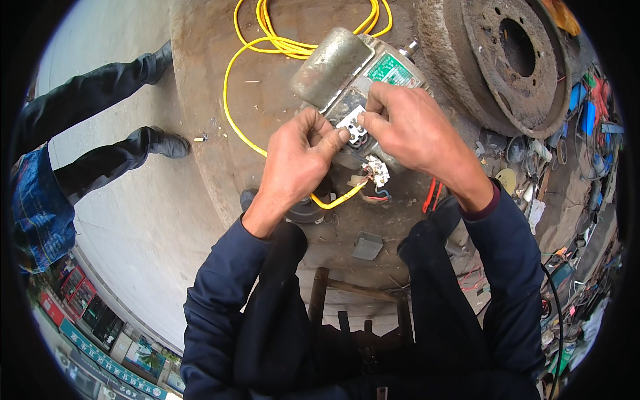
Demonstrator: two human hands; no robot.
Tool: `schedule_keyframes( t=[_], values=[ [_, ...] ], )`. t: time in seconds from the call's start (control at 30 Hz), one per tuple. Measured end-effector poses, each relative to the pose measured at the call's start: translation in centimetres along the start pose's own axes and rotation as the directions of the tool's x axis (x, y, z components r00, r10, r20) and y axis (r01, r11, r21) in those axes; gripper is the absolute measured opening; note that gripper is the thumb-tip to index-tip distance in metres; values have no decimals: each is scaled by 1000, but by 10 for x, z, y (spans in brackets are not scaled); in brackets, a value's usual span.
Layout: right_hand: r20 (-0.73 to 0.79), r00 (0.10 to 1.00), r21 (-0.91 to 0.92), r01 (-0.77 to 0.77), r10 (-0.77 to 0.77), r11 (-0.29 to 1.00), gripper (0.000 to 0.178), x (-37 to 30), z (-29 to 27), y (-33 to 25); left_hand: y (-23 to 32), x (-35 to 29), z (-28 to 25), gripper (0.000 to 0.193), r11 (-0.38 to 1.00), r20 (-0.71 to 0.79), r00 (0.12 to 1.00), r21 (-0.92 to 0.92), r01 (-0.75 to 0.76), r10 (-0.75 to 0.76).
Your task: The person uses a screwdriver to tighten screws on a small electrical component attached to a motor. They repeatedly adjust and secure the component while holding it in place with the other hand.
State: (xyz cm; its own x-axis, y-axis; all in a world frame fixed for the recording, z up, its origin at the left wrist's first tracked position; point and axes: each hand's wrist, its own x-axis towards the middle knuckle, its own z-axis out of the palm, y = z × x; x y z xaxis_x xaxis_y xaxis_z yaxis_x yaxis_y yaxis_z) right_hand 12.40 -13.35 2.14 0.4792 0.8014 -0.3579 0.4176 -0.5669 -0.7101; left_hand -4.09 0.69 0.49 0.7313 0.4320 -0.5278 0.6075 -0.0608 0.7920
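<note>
A white terminal block [351, 125] with dark holes sits between my two hands, over the open wiring box of an electric motor [331, 67]. My left hand [293, 157] pinches its near left side between thumb and fingers. At its right side, my right hand [417, 127] has thumb and curled fingers closed on the edge. The motor is grey and worn, with a green plate [391, 69] on its housing. Just below the hands hangs a white connector [377, 171] with loose coloured wires, by the end of a yellow cable [228, 100].
Red-handled pliers [432, 195] lie right of the wires. A grey square cover [367, 245] is on the ground before a wooden stool [319, 297]. A rusty wheel rim [487, 60] stands far right, scrap along the right edge. At left, another person's legs [107, 160] show.
</note>
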Motion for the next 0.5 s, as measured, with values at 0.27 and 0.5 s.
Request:
schedule_keyframes(
  t=[0.27, 0.5],
  values=[
    [47, 995, -194, 90, -82, 977, 17, 7, -7, -5, 0, 3, -1, 28, 987, -6, 1000, -160, 12, -13],
    [99, 993, -233, 92, -70, 968, 20, 11, -10, -8, 0, 7, -4, 28, 999, 24, 1000, -53, 11, -10]
  ],
)
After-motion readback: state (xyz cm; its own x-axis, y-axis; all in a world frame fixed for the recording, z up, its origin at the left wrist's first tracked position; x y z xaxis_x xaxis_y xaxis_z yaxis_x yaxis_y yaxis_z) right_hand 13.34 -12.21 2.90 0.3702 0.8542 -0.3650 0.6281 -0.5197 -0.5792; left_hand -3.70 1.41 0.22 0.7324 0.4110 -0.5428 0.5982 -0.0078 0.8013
